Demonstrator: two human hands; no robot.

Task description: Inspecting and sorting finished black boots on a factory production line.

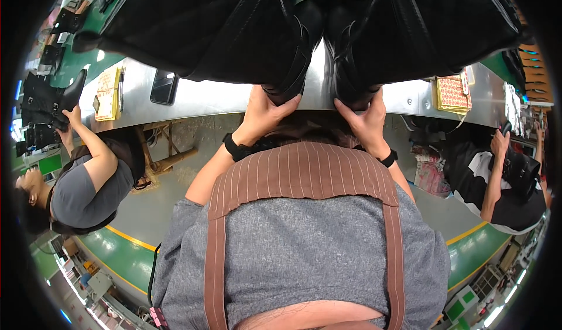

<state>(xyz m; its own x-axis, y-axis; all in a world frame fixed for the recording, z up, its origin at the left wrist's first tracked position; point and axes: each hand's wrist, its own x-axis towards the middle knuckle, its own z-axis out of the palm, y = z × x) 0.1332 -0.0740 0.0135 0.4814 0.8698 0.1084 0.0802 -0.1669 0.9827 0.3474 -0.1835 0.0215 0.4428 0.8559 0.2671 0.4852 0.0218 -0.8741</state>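
Observation:
Two tall black boots stand side by side over the metal table, large and close at the top of the view. My left hand (263, 114) is closed round the foot part of the left boot (216, 31), its thumb pressed along the side. In the same way my right hand (364, 119) grips the foot of the right boot (415, 31). Zips and straps show on both boots, and their inner sides almost touch. The fingers under the boots are partly hidden.
On the metal table (205, 100) lie a black phone (164, 87), a yellow bundle of cards (108, 96) at left and a red-and-yellow bundle (451, 96) at right. One co-worker (88, 178) at left handles a buckled black boot (50, 98); another (497, 178) sits at right.

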